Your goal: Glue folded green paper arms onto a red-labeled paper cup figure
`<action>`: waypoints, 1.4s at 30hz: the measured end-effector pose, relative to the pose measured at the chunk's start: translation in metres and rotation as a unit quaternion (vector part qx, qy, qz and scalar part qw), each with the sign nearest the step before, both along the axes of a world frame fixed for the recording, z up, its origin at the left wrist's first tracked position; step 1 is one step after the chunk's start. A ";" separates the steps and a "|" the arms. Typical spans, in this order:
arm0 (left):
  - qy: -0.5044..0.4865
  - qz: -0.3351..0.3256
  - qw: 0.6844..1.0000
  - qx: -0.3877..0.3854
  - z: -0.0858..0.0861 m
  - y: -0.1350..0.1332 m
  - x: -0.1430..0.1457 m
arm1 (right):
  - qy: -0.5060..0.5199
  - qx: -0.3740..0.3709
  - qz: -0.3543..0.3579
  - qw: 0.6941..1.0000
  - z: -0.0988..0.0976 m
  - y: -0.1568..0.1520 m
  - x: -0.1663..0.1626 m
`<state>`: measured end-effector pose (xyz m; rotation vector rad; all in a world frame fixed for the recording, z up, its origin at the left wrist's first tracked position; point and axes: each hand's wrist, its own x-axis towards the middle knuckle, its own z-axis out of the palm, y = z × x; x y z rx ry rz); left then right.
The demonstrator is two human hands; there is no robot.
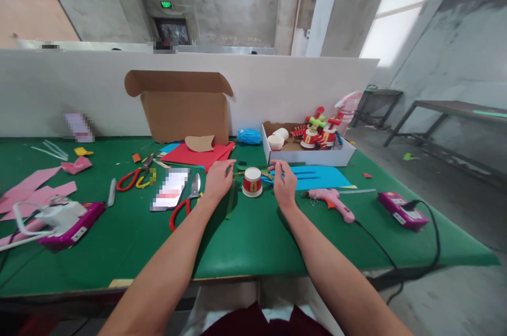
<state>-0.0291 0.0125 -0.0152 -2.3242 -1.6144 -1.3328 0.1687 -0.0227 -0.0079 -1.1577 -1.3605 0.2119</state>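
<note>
A small red-and-white paper cup [252,183] stands upside down on the table in front of me. Yellow-green, accordion-folded paper strips stick out from both of its sides. My left hand [219,180] is closed at the outer end of the left folded paper strip [238,174]. On the other side, my right hand [284,182] has its fingers pinched at the tip of the right folded paper strip [267,175]. The fingertips partly hide both ends. Just behind the cup lies a small dark folded piece [242,163]. A flat green strip [230,201] lies beside my left wrist.
Red-handled scissors [180,212], a phone [170,189] and more scissors [137,175] lie left. To the right are a pink glue gun [332,201], its cord and a purple power strip [402,210]. Behind stand a white box [312,157] of decorated cups and blue paper [330,176].
</note>
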 end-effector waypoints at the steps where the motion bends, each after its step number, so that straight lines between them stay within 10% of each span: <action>1: 0.009 -0.005 1.000 0.009 0.000 0.000 0.001 | 0.001 0.007 -0.001 1.000 0.002 -0.003 0.000; 15: 0.093 -0.028 0.988 0.122 0.016 -0.014 0.004 | -0.161 0.119 0.268 0.943 0.012 -0.051 -0.046; 31: 0.044 -0.043 0.991 0.118 0.015 -0.017 0.008 | -0.220 0.100 0.191 0.951 0.006 -0.025 -0.038; 42: 0.039 0.004 0.997 0.069 0.024 -0.009 -0.006 | -0.287 0.027 0.310 0.906 0.002 -0.032 -0.045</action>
